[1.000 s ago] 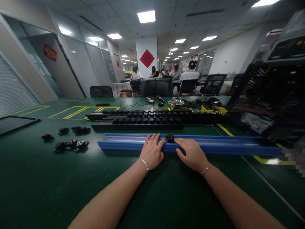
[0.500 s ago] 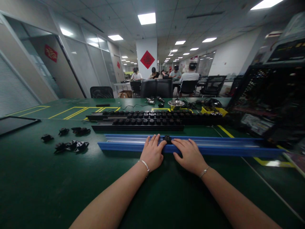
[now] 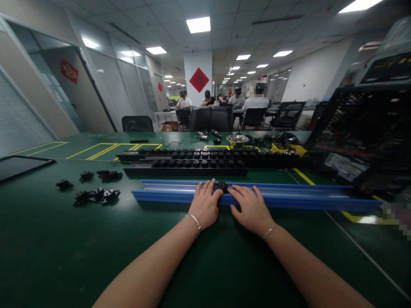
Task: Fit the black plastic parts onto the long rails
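Observation:
A long blue channel-shaped rail [image 3: 305, 201] lies across the green table in front of me. In its channel sits a small round black part [image 3: 222, 185], between my two hands. My left hand [image 3: 206, 204] rests over the rail with its fingers spread, its thumb beside the black part. From the other side my right hand [image 3: 252, 209] reaches to the part, fingers stretched out and the index fingertip at its edge. Neither hand is wrapped round it. The underside of the part is hidden in the channel.
Behind the blue rail lie black rails [image 3: 186, 172] carrying several round black parts. Loose black pieces [image 3: 96, 195] lie to the left. Farther back are a metal bowl [image 3: 237, 139] and a yellow tray [image 3: 298, 149]. Dark equipment [image 3: 359, 124] stands at the right; people sit beyond.
The black part has moved slightly left along the blue rail. My right hand has shifted left with it, while my left hand has barely moved.

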`<action>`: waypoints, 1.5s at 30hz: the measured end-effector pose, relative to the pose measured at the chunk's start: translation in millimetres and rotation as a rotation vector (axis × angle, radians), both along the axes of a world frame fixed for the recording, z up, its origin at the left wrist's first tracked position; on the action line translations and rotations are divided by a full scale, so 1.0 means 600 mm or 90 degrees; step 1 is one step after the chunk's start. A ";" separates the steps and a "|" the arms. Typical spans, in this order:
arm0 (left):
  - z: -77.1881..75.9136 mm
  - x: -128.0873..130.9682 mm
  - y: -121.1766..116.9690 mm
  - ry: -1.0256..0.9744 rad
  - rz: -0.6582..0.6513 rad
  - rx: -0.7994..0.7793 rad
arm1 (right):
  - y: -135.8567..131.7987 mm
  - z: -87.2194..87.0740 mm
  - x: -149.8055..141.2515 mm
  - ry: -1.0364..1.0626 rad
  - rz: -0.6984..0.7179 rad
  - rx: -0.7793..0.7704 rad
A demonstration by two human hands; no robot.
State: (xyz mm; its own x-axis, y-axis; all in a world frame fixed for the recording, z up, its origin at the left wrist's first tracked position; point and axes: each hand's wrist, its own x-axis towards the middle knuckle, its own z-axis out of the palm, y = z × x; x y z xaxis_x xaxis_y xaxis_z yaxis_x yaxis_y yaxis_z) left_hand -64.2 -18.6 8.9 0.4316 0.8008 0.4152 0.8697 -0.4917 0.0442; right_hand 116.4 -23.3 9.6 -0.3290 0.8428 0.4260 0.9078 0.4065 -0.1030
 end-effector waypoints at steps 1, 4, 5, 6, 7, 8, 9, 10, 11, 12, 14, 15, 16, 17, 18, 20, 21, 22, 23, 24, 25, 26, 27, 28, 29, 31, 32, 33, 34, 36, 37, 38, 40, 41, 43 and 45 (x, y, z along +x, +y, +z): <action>0.000 0.000 0.000 0.000 -0.001 0.002 | 0.000 0.000 -0.001 -0.003 -0.001 0.003; -0.001 0.000 0.001 0.000 0.000 0.004 | -0.001 -0.001 -0.003 -0.017 0.001 0.011; -0.001 0.000 0.001 0.000 0.001 0.004 | -0.002 -0.001 -0.003 -0.021 0.000 0.011; -0.001 0.000 0.001 0.000 0.001 0.003 | -0.002 -0.001 -0.004 -0.023 -0.002 0.010; -0.002 0.000 0.002 0.000 0.001 0.002 | -0.002 0.000 -0.004 -0.024 -0.004 0.008; -0.002 0.000 0.002 -0.001 0.002 0.002 | -0.002 0.000 -0.005 -0.024 -0.005 0.006; -0.002 0.000 0.002 -0.001 0.002 0.003 | -0.002 0.000 -0.005 -0.024 -0.006 0.005; -0.002 0.000 0.002 -0.001 0.003 0.004 | -0.002 0.000 -0.005 -0.025 -0.005 0.004; -0.002 0.001 0.002 -0.001 0.004 0.006 | -0.002 0.000 -0.005 -0.027 -0.005 0.005; -0.002 0.001 0.001 -0.001 0.006 0.007 | -0.002 -0.001 -0.005 -0.029 -0.005 0.006; -0.001 0.001 0.001 0.002 0.008 0.008 | -0.002 -0.002 -0.005 -0.032 -0.009 0.011; -0.001 0.002 0.000 0.004 0.009 0.007 | -0.002 -0.002 -0.005 -0.033 -0.010 0.013; 0.000 0.002 0.000 0.009 0.011 0.005 | -0.002 -0.003 -0.005 -0.034 -0.012 0.014; 0.000 0.003 -0.001 0.015 0.013 0.003 | -0.002 -0.004 -0.005 -0.034 -0.012 0.016; 0.000 0.003 -0.001 0.023 0.016 0.002 | -0.002 -0.004 -0.005 -0.035 -0.012 0.017; -0.001 0.005 -0.002 0.040 0.026 0.004 | -0.001 -0.006 -0.004 -0.036 -0.010 0.022; -0.002 0.006 -0.002 0.048 0.033 0.008 | 0.000 -0.008 -0.004 -0.036 -0.008 0.027; -0.003 0.007 -0.002 0.055 0.042 0.015 | 0.001 -0.009 -0.003 -0.036 -0.005 0.033; -0.004 0.008 -0.002 0.062 0.051 0.022 | 0.002 -0.010 -0.002 -0.033 -0.004 0.041; -0.006 0.009 -0.002 0.068 0.059 0.028 | 0.003 -0.011 0.000 -0.029 -0.005 0.049; -0.007 0.010 -0.001 0.074 0.064 0.032 | 0.004 -0.012 0.001 -0.024 -0.008 0.058; -0.007 0.010 -0.001 0.080 0.068 0.034 | 0.005 -0.013 0.002 -0.020 -0.011 0.064; -0.008 0.011 -0.001 0.084 0.071 0.033 | 0.006 -0.014 0.003 -0.017 -0.015 0.069; -0.008 0.011 -0.002 0.086 0.073 0.031 | 0.006 -0.014 0.004 -0.015 -0.019 0.073; -0.007 0.011 -0.002 0.086 0.076 0.028 | 0.006 -0.013 0.005 -0.015 -0.022 0.076; -0.005 0.011 -0.004 0.080 0.077 0.024 | 0.006 -0.012 0.006 -0.017 -0.030 0.078; -0.004 0.011 -0.005 0.076 0.076 0.023 | 0.006 -0.011 0.007 -0.019 -0.036 0.079; -0.003 0.011 -0.006 0.072 0.075 0.021 | 0.006 -0.010 0.008 -0.023 -0.040 0.080; -0.001 0.011 -0.007 0.069 0.075 0.017 | 0.006 -0.010 0.009 -0.028 -0.044 0.081; 0.002 0.012 -0.009 0.065 0.081 0.008 | 0.007 -0.010 0.011 -0.040 -0.047 0.082; 0.003 0.012 -0.010 0.064 0.085 0.005 | 0.007 -0.010 0.013 -0.045 -0.047 0.081; 0.004 0.012 -0.011 0.064 0.089 0.003 | 0.008 -0.010 0.014 -0.050 -0.047 0.078; 0.007 0.012 -0.012 0.063 0.096 0.002 | 0.008 -0.010 0.015 -0.056 -0.047 0.069; 0.009 0.012 -0.013 0.062 0.100 0.002 | 0.009 -0.010 0.016 -0.059 -0.047 0.065; 0.012 0.012 -0.015 0.062 0.106 0.002 | 0.009 -0.009 0.016 -0.062 -0.046 0.063; 0.015 0.011 -0.015 0.067 0.110 0.001 | 0.008 -0.008 0.016 -0.063 -0.045 0.062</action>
State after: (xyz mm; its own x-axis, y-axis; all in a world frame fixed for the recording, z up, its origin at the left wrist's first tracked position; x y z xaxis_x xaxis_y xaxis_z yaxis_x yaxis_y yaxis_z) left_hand -57.5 -27.9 18.1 0.3291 0.8657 0.3772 0.9408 -0.3351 -0.0517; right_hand 125.8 -18.3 4.5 -0.3141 0.8216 0.4758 0.9385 0.3445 0.0248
